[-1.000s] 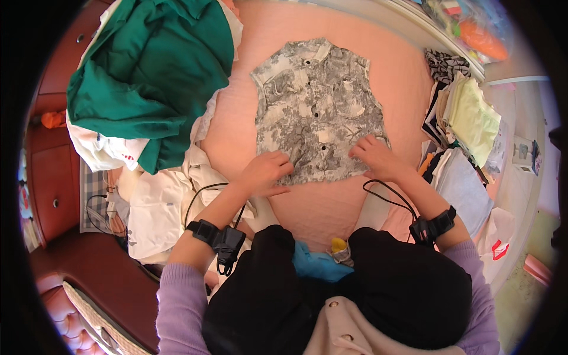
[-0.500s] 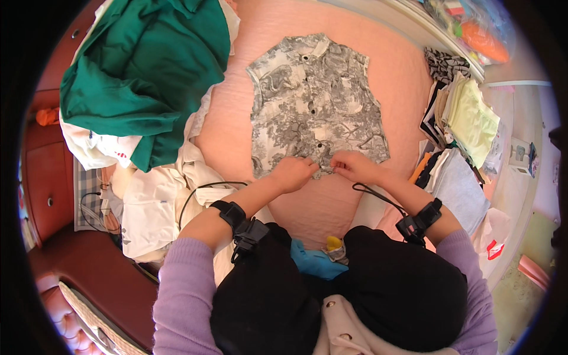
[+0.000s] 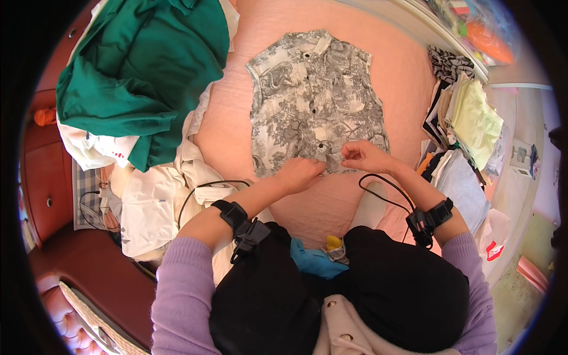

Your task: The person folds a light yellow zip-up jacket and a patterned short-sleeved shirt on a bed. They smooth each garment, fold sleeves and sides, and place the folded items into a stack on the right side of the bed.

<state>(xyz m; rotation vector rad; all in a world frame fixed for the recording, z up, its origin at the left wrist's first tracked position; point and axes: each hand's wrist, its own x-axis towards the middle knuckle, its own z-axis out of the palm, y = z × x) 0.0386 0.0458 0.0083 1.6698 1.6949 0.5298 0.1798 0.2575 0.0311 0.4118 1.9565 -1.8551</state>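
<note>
A sleeveless button-up shirt (image 3: 290, 112) with a grey and white scenic print lies flat, front up, collar away from me. My left hand (image 3: 300, 174) is at the middle of its bottom hem, its fingers closed on the hem edge. Just to the right, my right hand (image 3: 368, 157) hovers over the lower right part of the shirt. Its fingers are loosely curled, with a gap between thumb and fingertips and nothing visible in them. Dark buttons run down the shirt's front.
Under the shirt spreads a pink bed sheet (image 3: 231, 112). A green garment (image 3: 142, 77) tops a pile at left, with white clothes (image 3: 151, 207) nearer me. Folded clothes (image 3: 473, 127) are stacked at right. A blue cloth (image 3: 316, 262) lies between my legs. Cables hang from my wrist straps.
My right hand has let go of the hem, lifting up and slightly right. The left hand has shifted a little to the right along the hem.
</note>
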